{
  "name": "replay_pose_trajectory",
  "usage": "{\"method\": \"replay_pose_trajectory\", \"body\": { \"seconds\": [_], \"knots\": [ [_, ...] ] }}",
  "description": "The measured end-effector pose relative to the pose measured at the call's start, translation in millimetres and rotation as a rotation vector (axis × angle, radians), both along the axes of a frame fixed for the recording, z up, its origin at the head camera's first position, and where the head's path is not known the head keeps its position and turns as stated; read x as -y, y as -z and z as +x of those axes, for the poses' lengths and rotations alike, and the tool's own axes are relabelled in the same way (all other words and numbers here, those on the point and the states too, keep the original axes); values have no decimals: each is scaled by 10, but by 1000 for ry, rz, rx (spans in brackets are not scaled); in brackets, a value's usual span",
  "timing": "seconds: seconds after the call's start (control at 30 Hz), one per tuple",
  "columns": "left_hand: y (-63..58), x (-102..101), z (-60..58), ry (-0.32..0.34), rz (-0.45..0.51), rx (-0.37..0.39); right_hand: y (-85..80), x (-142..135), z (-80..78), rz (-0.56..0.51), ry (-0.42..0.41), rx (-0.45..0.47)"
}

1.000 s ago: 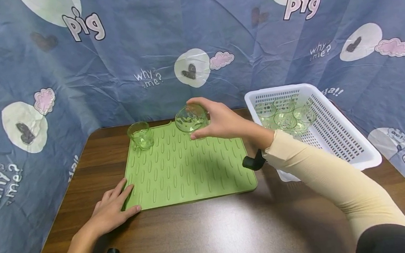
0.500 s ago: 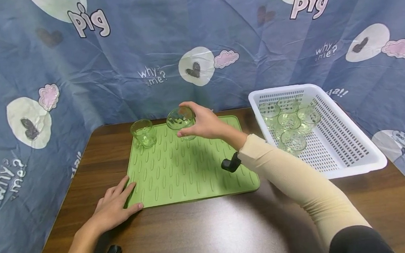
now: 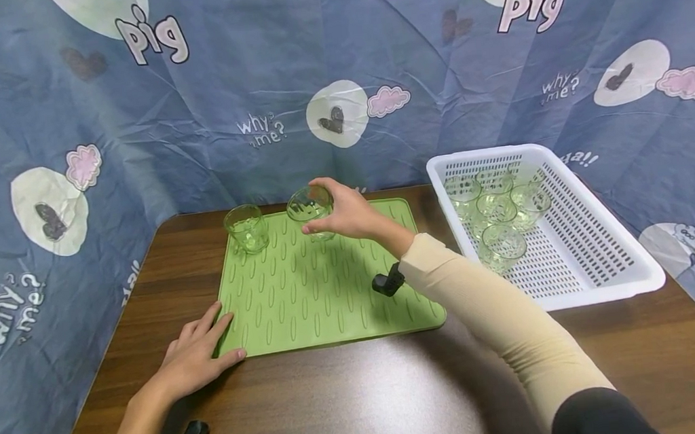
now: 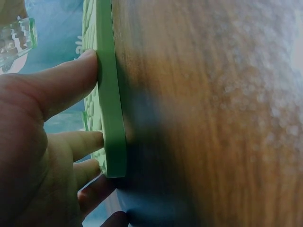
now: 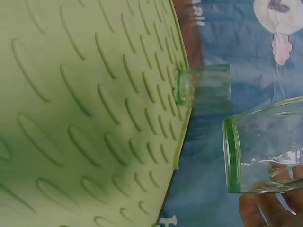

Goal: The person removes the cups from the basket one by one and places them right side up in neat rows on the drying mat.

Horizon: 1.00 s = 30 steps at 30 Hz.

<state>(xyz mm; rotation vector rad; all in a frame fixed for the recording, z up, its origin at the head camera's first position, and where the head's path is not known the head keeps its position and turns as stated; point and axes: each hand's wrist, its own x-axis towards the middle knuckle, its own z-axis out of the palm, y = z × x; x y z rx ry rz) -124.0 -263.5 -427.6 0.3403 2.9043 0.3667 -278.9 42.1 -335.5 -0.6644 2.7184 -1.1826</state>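
Note:
My right hand point(image 3: 350, 210) holds a clear green-tinted drinking glass point(image 3: 303, 214) between thumb and fingers, above the back part of a green ribbed drying mat point(image 3: 329, 300). In the right wrist view a gap shows between the base of this glass point(image 5: 265, 151) and the mat point(image 5: 94, 142). A second glass point(image 3: 247, 229) stands upright on the mat's back left corner, left of the held one. My left hand point(image 3: 190, 362) rests on the mat's front left corner with fingers spread. In the left wrist view thumb and fingertips touch the edge of the mat point(image 4: 111, 118).
At the right stands a white perforated plastic basket point(image 3: 565, 254) with several matching glasses point(image 3: 503, 242) grouped in its left half. The mat lies on a brown wooden table point(image 3: 314, 410). A blue printed cloth point(image 3: 208, 160) hangs behind the table.
Over the last second my right hand has carried the glass left, nearer the standing glass, then nearly stopped. The view has shifted slightly. My left hand stays on the mat's corner.

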Motion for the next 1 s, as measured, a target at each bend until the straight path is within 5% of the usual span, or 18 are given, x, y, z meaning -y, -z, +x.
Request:
{"method": "replay_pose_trajectory", "body": {
  "seconds": [0.53,1.0],
  "knots": [
    [17,12,-4,-5,2,3,275,188,-250,-81,116,101],
    [21,32,14,-7,19,1,636,478,-384,-350,177,242]
  ]
}}
